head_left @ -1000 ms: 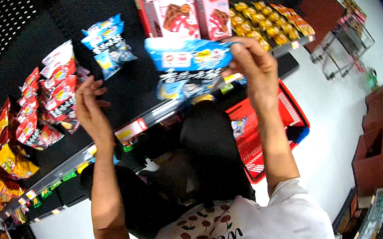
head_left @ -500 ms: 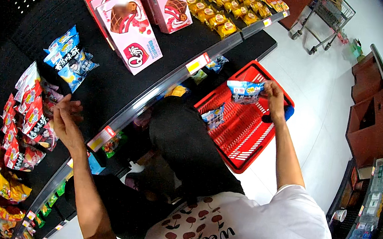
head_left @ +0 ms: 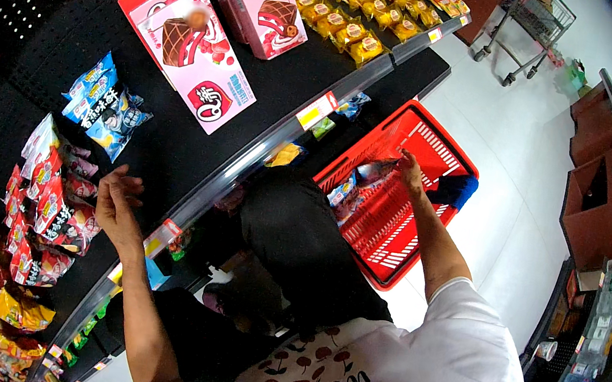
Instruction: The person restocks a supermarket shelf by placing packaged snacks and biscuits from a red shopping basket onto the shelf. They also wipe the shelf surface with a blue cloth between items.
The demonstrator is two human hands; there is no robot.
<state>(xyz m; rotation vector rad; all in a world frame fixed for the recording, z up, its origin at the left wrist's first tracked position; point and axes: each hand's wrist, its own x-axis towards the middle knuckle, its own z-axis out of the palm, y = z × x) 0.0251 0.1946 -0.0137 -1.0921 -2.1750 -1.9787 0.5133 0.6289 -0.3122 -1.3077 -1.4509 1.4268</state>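
My right hand is inside the red plastic basket, its fingers closed at the end of a blue snack packet, which is blurred by motion. Another blue-and-white packet lies in the basket, against its left side. Over the black shelf, my left hand hangs with fingers loosely bent and apart, holding nothing. Two overlapping blue snack packets lie just beyond it. Red snack packets crowd the shelf to its left.
Pink cake boxes and yellow-wrapped cakes stand farther along the shelf. My dark-clad knee is between shelf edge and basket. A lower shelf holds more packets. A metal trolley stands on the pale floor.
My right hand has moved down and left into the basket with the blue packet. My left hand has shifted slightly right and stays empty. The whole view has shifted a little.
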